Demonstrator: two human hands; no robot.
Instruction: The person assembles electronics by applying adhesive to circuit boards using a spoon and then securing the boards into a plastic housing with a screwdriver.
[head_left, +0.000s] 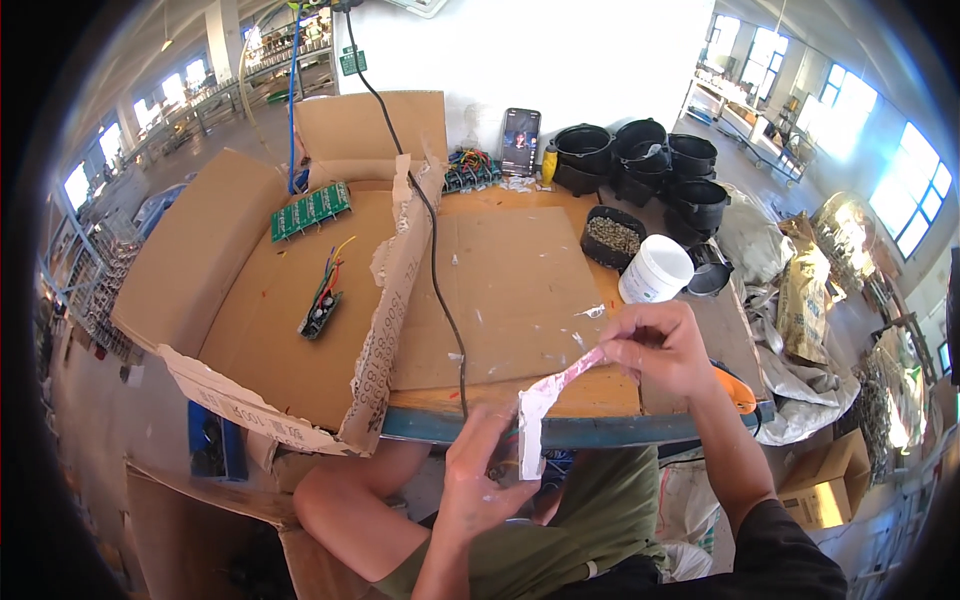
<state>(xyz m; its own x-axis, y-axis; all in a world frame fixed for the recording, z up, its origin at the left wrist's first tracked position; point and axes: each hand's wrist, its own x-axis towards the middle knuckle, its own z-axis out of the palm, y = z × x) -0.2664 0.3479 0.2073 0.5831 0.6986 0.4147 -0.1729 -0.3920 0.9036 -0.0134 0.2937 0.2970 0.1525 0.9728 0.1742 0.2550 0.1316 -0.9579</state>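
Note:
My left hand, over my lap at the table's front edge, is closed on a narrow flat piece whose visible face is covered in white paste. Pinched in my right hand is a thin pinkish stick. Its lower end is smeared with white and touches the top of the coated piece. Behind my right hand stands a white plastic tub, tilted, with white smears. A green circuit board with coloured wires lies in the cardboard box to the left.
More green circuit boards lie in the box. A black cable hangs across the table. Black pots stand at the back right, near a black container of small metal parts. A phone leans against the white wall.

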